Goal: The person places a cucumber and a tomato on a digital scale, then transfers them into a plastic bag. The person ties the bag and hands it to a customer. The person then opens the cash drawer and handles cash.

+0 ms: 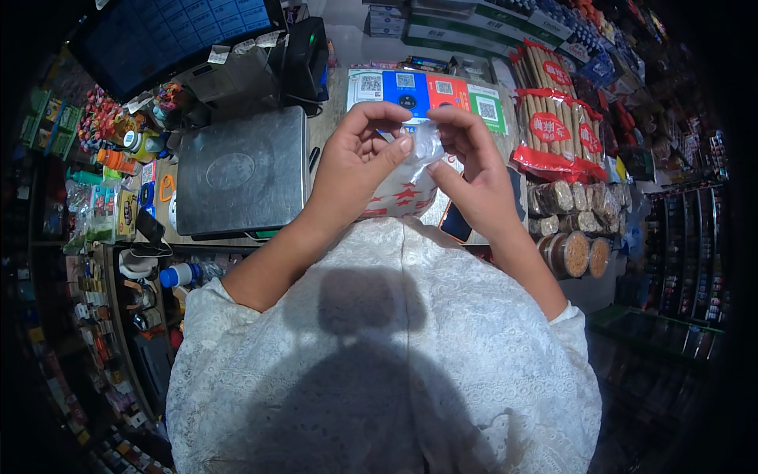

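Both of my hands are raised over the counter in front of my chest. My left hand (pixel 370 157) pinches one side of a clear plastic bag (pixel 423 145) between thumb and fingers. On the bag's other side, the thumb and fingers of my right hand (pixel 471 160) hold the film. Just below, a white wrapping or bag with red stars (pixel 405 198) shows between the hands; whether it is part of the same bag, I cannot tell. A phone with an orange edge (pixel 455 225) lies beside it, partly behind my right hand.
A metal-topped scale (pixel 243 172) stands at the left, below a monitor (pixel 177 35). Behind my hands lie printed code cards (pixel 405 80). Red-and-clear snack packs (pixel 551 127) and round tubs (pixel 574 255) line the right side. A blue-capped bottle (pixel 177 275) is at lower left.
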A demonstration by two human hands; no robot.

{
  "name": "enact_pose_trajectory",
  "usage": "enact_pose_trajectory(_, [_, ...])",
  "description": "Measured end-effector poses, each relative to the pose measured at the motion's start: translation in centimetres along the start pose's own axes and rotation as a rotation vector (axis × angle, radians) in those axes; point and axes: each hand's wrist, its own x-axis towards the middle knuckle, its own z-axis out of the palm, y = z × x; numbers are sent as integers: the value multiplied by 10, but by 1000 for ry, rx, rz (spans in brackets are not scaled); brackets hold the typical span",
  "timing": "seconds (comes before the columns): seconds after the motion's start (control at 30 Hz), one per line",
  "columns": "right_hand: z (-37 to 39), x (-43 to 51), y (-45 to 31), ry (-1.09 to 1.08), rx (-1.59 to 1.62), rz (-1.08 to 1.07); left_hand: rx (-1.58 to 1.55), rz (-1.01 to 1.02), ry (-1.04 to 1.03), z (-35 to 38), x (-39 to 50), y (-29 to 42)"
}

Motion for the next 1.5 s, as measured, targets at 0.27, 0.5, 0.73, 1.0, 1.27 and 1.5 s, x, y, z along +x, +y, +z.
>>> enact_pose_trajectory(0.27, [4, 4, -6, 172, 504, 209, 81, 12, -9, 3, -2, 7])
enact_pose_trajectory(0.5, [8, 3, -5, 138, 290, 76, 301, 52, -123, 10, 7, 6])
enact_pose_trajectory(0.73, [8, 1, -6, 184, 302, 68, -225, -226, 13, 5, 12, 2])
enact_pose_trajectory(1.0, [14, 1, -6, 214, 287, 53, -387, -313, -14, 2, 10, 8])
enact_pose_trajectory(1.27, [9, 1, 1, 219, 197, 34, -505, -295, -129, -8, 15, 15])
enact_pose_trajectory(1.5, [10, -4, -3, 158, -7, -87, 504, -56, -254, -10, 15, 25])
